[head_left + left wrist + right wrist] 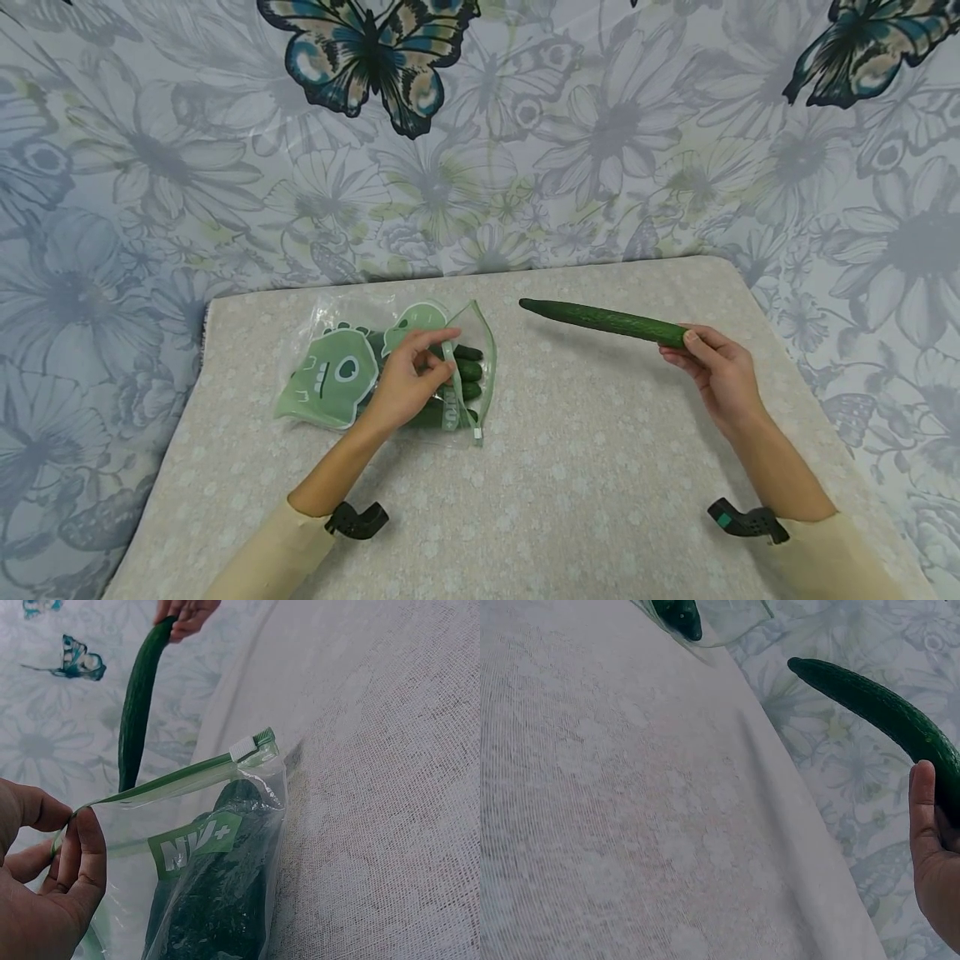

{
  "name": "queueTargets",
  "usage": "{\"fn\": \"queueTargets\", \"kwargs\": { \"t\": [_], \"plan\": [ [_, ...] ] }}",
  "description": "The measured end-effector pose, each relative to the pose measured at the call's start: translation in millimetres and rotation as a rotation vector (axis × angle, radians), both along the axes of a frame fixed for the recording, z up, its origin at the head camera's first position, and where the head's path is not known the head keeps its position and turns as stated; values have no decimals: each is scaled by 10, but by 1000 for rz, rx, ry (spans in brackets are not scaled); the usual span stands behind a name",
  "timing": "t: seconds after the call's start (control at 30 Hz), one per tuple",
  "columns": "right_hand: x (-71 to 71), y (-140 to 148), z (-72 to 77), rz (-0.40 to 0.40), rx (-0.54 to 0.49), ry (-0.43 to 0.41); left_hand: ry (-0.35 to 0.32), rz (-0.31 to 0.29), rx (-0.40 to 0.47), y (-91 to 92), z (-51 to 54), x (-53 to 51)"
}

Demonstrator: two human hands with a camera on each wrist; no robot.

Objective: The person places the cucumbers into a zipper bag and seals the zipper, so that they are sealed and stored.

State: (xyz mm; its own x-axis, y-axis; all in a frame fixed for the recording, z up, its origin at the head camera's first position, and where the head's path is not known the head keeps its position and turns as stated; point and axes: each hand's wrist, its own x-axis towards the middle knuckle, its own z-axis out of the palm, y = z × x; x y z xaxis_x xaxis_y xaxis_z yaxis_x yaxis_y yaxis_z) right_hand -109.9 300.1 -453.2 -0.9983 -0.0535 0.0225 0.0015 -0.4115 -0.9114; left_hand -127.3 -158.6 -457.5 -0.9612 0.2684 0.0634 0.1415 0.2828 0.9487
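In the head view, a long green cucumber (600, 320) is held in the air by its right end, gripped by my right hand (723, 375). Its free tip points left toward a clear zip bag (324, 379) printed with a green cartoon creature. Several cucumbers (469, 368) lie inside the bag near its mouth. My left hand (412, 375) pinches the upper edge of that mouth, which stands open; the left wrist view shows thumb and fingers on the green zip strip (172, 780). A white slider (243, 748) sits at the strip's end. The right wrist view shows my thumb (923, 796) against the cucumber.
A pale patterned cloth (585, 467) covers the table, its far edge meeting a backdrop (525, 183) of flowers and butterflies. Black wrist mounts (358, 521) are worn at both sleeves.
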Motion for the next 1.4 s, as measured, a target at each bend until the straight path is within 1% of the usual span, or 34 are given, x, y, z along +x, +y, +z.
{"fn": "queueTargets", "kwargs": {
  "t": [0.17,0.33,0.6,0.77,1.0,1.17,1.4],
  "plan": [
    [-8,-75,2,24,38,0,1,1,-7,-3,9,3],
    [-14,-146,-18,54,67,9,0,1,-2,10,-9,-1],
    [-53,-337,-59,77,123,-25,1,1,-6,20,-9,5],
    [-101,-492,-103,89,131,-43,9,0,-9,16,-19,-2],
    [-182,-708,-157,93,177,-62,4,-5,-6,10,-2,6],
    [-249,-864,-211,105,191,-49,1,-13,1,13,13,4],
    [-319,-1105,-262,129,210,-41,-3,-1,-5,19,18,5]
  ]
}}
